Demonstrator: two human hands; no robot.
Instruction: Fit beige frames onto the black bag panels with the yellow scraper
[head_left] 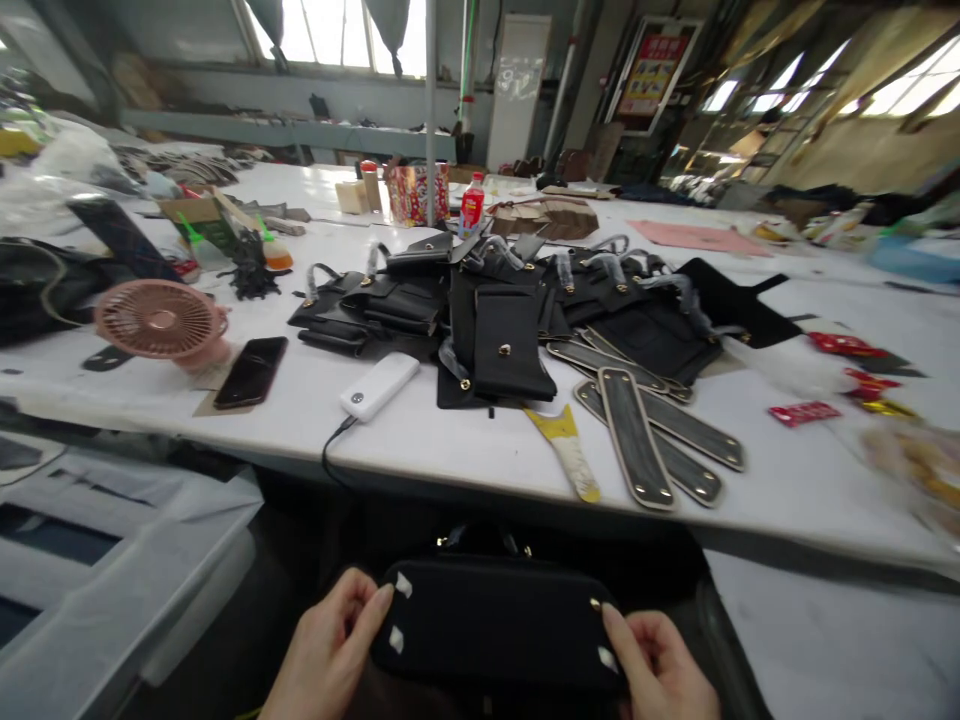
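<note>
- The left hand (326, 655) grips the left end of a black, rounded fabric bag base (499, 625), fingers curled over its edge and thumb pressed on top.
- The right hand (664, 665) clamps the right end of the same bag base, thumb lying along its upper face near a small brass stud.
- The bag base sits low in front of the person, below the near edge of the white table (450, 445), with small white tabs at its corners and gold hardware showing behind it.
- On the table just beyond, a yellow-and-white flat scraper tool (566, 450) lies at the edge, beside several long grey oval strips with brass rivets (637, 440).
- A heap of black leather bag panels with brass snaps (502, 320) fills the table's middle.
- To the left of the heap lies a white rectangular power bank (379, 385) with a black cable trailing over the table's edge.
- Further left, a black smartphone (251, 370) rests face up, near a small pink round desk fan (161, 320).
- To the right lie red foil sweet wrappers (806, 412).
- Far back stand a red-labelled plastic bottle (471, 205) and a red patterned box (416, 192).
</note>
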